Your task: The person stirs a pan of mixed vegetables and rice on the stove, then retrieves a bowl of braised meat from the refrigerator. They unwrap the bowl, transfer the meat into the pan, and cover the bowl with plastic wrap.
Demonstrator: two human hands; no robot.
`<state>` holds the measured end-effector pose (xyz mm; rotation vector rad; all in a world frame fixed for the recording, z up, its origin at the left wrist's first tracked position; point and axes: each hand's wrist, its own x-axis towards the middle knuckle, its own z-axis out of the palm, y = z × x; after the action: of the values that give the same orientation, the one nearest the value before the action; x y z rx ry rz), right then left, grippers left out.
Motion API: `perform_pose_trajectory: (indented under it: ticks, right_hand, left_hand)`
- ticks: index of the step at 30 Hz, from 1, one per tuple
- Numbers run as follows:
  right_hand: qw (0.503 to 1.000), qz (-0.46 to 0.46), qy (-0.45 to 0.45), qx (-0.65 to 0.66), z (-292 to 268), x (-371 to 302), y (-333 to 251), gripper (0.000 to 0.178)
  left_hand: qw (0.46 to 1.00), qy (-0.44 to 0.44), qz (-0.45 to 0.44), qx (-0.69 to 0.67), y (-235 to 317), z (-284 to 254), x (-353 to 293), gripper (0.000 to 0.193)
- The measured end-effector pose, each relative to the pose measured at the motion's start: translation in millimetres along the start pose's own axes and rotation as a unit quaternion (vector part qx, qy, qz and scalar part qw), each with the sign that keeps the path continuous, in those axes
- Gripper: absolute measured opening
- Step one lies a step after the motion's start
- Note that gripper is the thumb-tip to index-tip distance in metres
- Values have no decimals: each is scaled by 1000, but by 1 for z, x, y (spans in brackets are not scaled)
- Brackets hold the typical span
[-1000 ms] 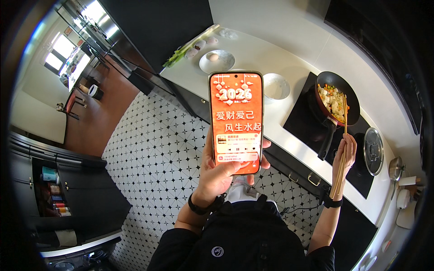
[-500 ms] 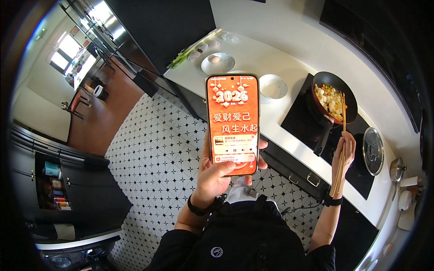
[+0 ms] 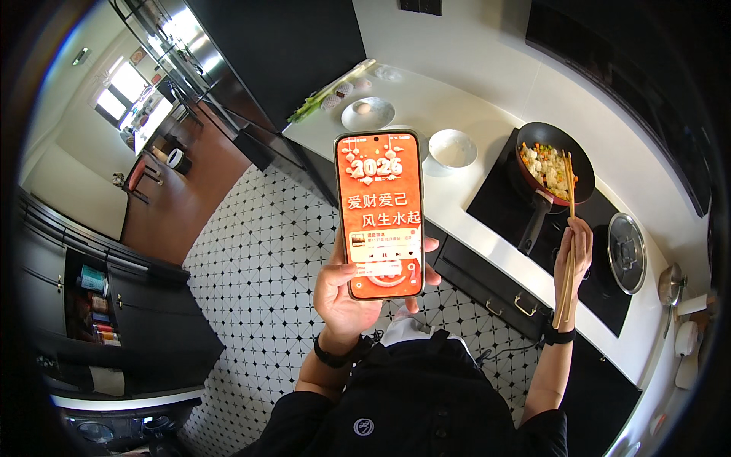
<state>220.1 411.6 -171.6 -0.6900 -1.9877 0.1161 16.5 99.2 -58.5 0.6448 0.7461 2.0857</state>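
My left hand (image 3: 340, 295) is wrapped round a smartphone (image 3: 379, 217), held upright with its red lock screen lit. The thumb lies at the phone's lower left edge and fingertips show past its right edge. In my right hand (image 3: 573, 247) is a pair of long wooden chopsticks (image 3: 568, 206), their tips down in the food (image 3: 550, 169). That food is rice with white lumps and orange, yellow and green bits, in a dark frying pan (image 3: 582, 164). The pan sits on a black hob (image 3: 499, 179), its black handle (image 3: 536, 223) pointing towards me, untouched.
On the white counter (image 3: 426, 107) stand a white bowl (image 3: 452, 149) and a patterned bowl (image 3: 368, 113) with an egg in it. Green onions (image 3: 327, 93) lie farther back. A glass lid (image 3: 627, 254) rests at the hob's right, beside a small metal pot (image 3: 671, 285).
The phone has shifted slightly left, and my left thumb has drawn back from the screen to its edge. The chopsticks have moved a little within the pan. The view has tilted slightly.
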Motion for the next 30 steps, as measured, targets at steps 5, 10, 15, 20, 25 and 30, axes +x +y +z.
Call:
perform_pose_trajectory:
  ticks: [5, 10, 15, 20, 25, 30]
  right_hand:
    - [1000, -8, 8, 5, -13, 1, 7, 15]
    - [999, -38, 6, 10, -2, 12, 19, 16]
    - [999, -41, 12, -10, -6, 19, 26, 17]
    - [998, -52, 10, 26, -5, 15, 5, 18]
    - [999, -31, 7, 22, 2, 15, -23, 20]
    - [998, -49, 11, 39, 25, 21, -54, 20]
  left_hand:
    - [999, -30, 7, 8, -4, 10, -11, 70]
    - [997, -4, 37, 63, -8, 21, -18, 72]
    - [996, 5, 34, 85, -18, 30, -18, 73]
    - [995, -10, 33, 93, -14, 25, -22, 69]
    - [1000, 2, 14, 19, -8, 10, -20, 69]
    - [997, 53, 56, -3, 3, -37, 4, 65]
